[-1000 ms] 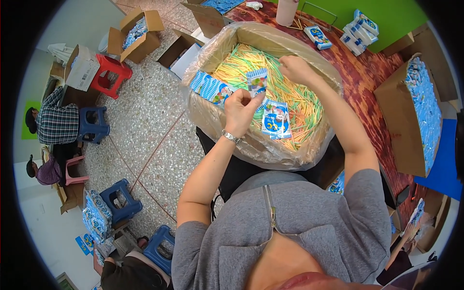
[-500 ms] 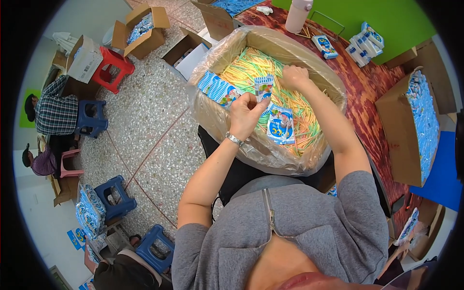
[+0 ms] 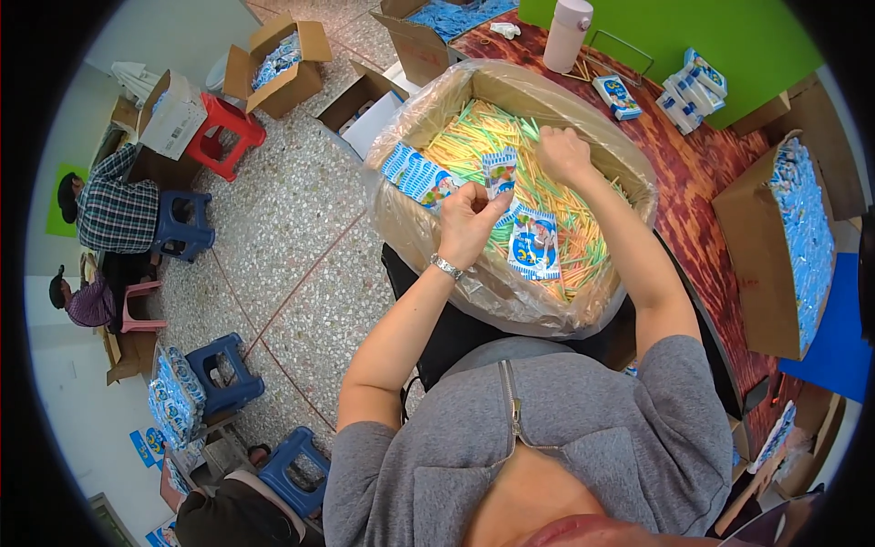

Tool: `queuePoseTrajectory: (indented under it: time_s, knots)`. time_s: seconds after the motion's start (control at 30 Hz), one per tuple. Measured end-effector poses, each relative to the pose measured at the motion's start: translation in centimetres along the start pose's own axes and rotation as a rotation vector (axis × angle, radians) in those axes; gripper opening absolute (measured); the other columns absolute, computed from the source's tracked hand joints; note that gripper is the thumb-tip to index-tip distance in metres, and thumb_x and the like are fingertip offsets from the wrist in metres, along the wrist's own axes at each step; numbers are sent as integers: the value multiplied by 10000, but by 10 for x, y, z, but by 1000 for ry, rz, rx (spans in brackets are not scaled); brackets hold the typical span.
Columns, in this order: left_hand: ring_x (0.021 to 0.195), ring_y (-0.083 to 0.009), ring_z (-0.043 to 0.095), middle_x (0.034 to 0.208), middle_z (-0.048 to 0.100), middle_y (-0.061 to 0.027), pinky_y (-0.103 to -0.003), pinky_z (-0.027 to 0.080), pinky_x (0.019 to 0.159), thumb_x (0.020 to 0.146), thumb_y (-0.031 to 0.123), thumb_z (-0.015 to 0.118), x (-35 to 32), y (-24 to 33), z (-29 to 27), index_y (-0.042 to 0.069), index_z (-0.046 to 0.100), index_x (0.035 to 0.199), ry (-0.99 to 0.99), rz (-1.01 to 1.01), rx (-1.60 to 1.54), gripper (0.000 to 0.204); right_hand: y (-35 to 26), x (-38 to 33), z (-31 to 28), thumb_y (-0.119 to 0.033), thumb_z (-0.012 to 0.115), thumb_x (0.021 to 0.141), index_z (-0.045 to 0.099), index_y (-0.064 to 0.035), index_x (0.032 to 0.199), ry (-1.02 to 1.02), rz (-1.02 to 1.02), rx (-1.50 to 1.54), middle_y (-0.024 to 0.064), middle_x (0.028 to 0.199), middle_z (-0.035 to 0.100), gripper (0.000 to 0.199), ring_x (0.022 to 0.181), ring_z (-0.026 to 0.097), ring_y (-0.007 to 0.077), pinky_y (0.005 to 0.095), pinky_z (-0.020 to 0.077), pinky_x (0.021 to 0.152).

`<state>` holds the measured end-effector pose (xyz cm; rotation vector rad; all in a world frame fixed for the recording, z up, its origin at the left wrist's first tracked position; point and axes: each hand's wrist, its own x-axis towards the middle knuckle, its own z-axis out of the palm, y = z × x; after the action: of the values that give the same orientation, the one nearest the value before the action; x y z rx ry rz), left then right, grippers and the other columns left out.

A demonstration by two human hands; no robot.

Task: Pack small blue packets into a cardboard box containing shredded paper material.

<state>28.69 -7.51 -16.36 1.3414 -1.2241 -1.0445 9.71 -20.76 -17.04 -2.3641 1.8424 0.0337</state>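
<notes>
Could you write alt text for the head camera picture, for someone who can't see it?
Seen from above, a person's left hand holds a small blue-and-white packet over a plastic-lined cardboard box of thin coloured sticks, while the right hand reaches into them. Around are a dark red table, blue stools and more boxes of packets.

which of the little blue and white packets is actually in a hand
The upright blue-and-white printed packet pinched by the left hand; the others lie loose on the straws.
</notes>
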Motion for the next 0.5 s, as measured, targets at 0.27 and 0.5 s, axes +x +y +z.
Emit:
queuePoseTrajectory:
  time_s: [0.27, 0.5]
  knots:
    - [967, -126, 610, 1063, 647, -22, -303, 473, 873, 937, 159, 630, 52, 20, 19, 19, 579, 1143, -141, -141, -867, 254, 25, -46, -42, -343, 489, 995, 536, -35, 1016, -316, -339, 779, 115, 915, 632, 312, 831, 638, 248, 413, 534, 757]
    - [944, -237, 642, 1010, 652, -54, -393, 518, 809, 954, 205, 606, 69, 7, 62, 55, 577, 1101, -125, -343, -1084, 213, 38, -62, -11, -287, 480, 1010, 475, -17, 1187, -942, -82, 1670, 167, 1015, 649, 324, 916, 683, 271, 436, 597, 776]
